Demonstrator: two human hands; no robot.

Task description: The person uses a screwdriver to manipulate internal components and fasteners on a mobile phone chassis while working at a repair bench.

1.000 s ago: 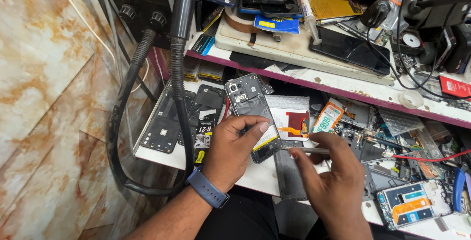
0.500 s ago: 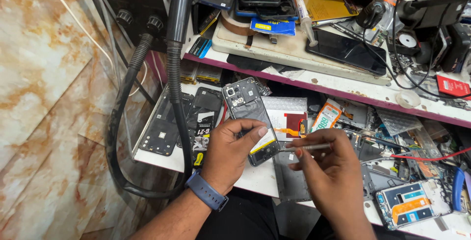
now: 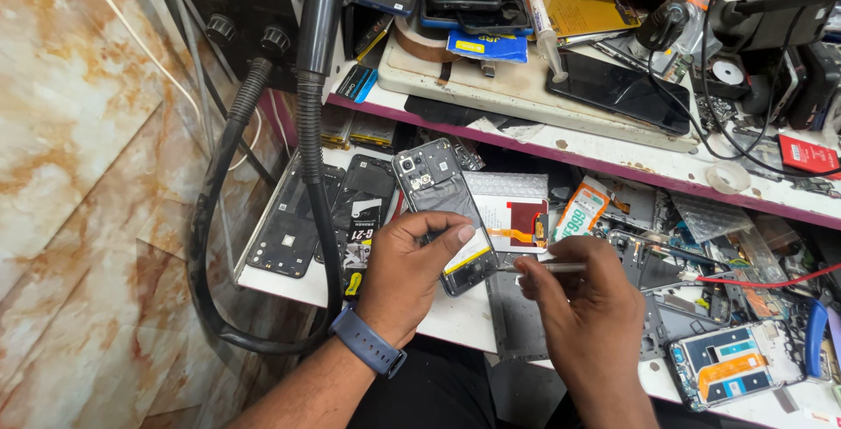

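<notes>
My left hand (image 3: 407,271) grips an opened smartphone (image 3: 438,197) with its back cover off, tilted up off the white bench (image 3: 447,315). Its camera block and inner frame show, and the battery sits near my thumb. My right hand (image 3: 587,306) pinches a thin metal tool (image 3: 547,267) whose tip points left at the phone's lower right edge. A blue band is on my left wrist.
Black phone frames (image 3: 289,227) and a battery (image 3: 363,223) lie left of the phone. A thick black hose (image 3: 311,157) hangs beside them. A display panel with an orange flex (image 3: 517,223) lies behind. Another opened phone (image 3: 727,363) lies right. The shelf (image 3: 561,144) above holds phones and cables.
The view has shifted slightly. My right hand has brought the tool's tip a little closer to the phone's lower edge. My left hand keeps its grip.
</notes>
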